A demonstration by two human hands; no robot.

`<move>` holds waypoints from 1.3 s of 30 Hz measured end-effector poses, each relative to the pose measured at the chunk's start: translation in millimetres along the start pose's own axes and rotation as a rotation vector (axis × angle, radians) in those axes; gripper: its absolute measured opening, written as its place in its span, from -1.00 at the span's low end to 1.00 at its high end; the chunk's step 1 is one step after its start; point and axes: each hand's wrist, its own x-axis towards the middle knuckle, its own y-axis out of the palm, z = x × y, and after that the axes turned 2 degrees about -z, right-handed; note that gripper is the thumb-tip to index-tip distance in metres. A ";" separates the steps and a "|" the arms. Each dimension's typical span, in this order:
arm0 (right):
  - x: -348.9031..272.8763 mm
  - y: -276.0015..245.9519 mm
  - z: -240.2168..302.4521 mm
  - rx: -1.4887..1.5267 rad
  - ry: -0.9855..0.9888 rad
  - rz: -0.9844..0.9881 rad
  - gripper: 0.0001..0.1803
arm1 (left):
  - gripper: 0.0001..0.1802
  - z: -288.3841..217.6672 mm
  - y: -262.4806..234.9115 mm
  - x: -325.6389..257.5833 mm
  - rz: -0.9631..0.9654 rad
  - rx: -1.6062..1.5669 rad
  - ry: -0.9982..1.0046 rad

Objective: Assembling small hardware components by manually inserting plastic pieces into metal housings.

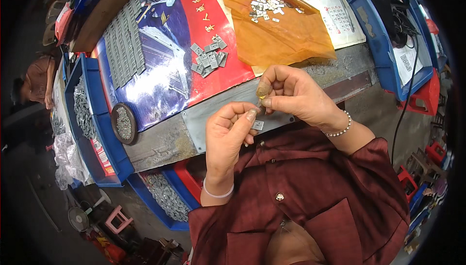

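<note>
Over the table's near edge, my left hand (226,136) and my right hand (300,95) meet with fingertips almost touching. Both are closed in a pinch, and what sits between their fingertips is too small to make out. Something yellowish (263,91) covers or lies at my right fingertips. Just beside my left thumb shows a small grey rectangular piece (257,125); whether my fingers hold it or it lies on the metal plate (199,122) beneath, I cannot tell. A loose pile of similar grey pieces (208,59) lies beyond, on a red printed sheet.
Rows of grey parts (125,42) lie at the far left. Small white-and-dark pieces (267,8) rest on an orange film (286,37). A round dish (118,131) of tiny parts stands near a blue bin (104,153). Another blue bin (383,66) borders the right; a person (41,78) is far left.
</note>
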 end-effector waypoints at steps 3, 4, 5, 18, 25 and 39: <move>-1.1 0.6 -2.2 0.013 -0.030 0.003 -0.83 | -0.87 0.7 -3.2 -0.1 0.016 0.003 -0.010; -1.5 1.2 -2.4 0.000 -0.043 -0.005 -0.83 | -0.86 1.1 -4.0 0.1 0.028 0.008 -0.016; -2.1 1.7 -2.7 -0.014 -0.057 -0.012 -0.83 | -0.86 0.9 -3.6 -0.1 0.027 0.008 -0.015; -7.9 9.2 2.4 -0.762 -0.810 0.035 -0.76 | -0.85 2.8 -11.1 3.8 0.288 -0.495 -0.180; -10.3 5.8 -0.3 -0.641 -0.634 0.059 -0.77 | -0.90 4.7 -8.7 0.3 0.204 -0.426 -0.128; -6.6 3.7 -0.6 -0.111 -0.025 0.011 -0.85 | -0.90 5.6 3.2 -7.1 -0.053 -0.035 0.111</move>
